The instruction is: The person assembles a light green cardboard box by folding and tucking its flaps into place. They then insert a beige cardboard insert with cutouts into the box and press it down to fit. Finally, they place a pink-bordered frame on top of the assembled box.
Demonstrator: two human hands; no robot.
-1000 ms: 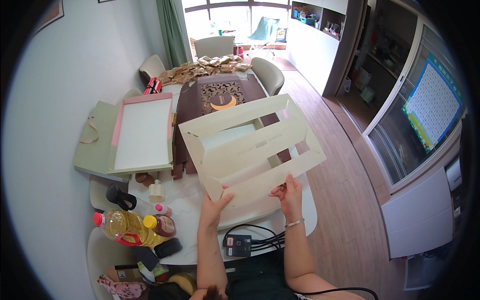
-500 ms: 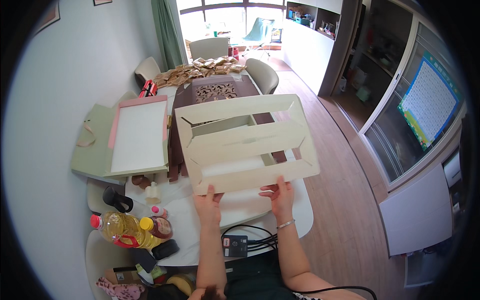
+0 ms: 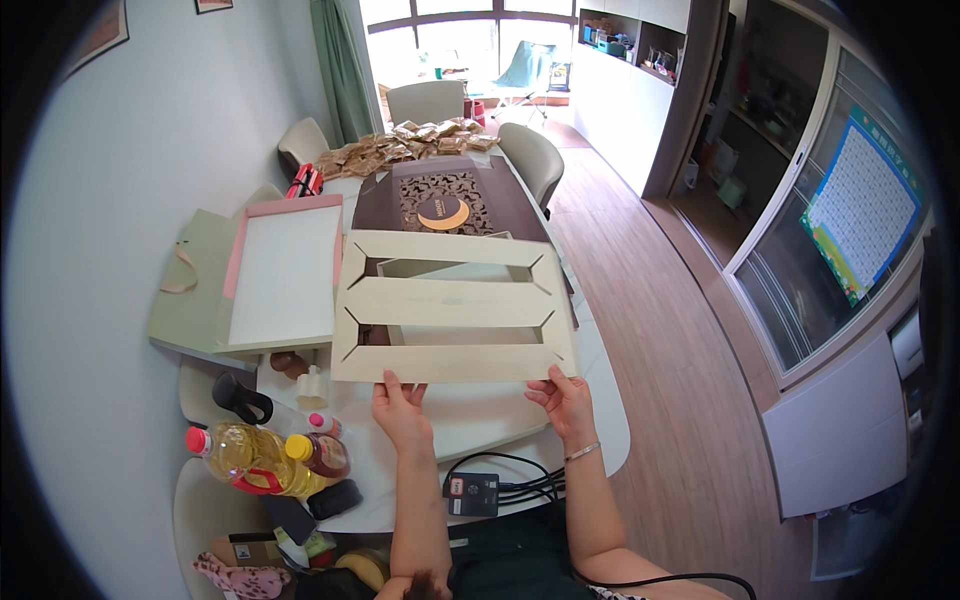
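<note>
A cream cardboard panel (image 3: 450, 299) with two long slots and slits at their corners is between my hands at its near edge. My left hand (image 3: 404, 412) pinches the left part of that edge, thumb on top. My right hand (image 3: 566, 402) grips the right part between thumb and fingers. Through the slots show pale and dark brown surfaces. Beyond the panel lies a dark brown box piece (image 3: 440, 185) with a cut-out pattern and a gold crescent, partly covered. A pale sheet or lid (image 3: 490, 415) lies below the hands.
To the left stands a pink-rimmed box (image 3: 290, 207) with a sage-green flap (image 3: 190, 285). Several small packets (image 3: 400, 145) heap at the table's far end. An oil bottle (image 3: 245, 455), a yellow-capped bottle (image 3: 328, 455) and a black device with cables (image 3: 472, 495) are near me.
Both hands have brought the panel down and leftward, and it is turned to a more level, squarer position. The gold crescent on the brown piece has come into view.
</note>
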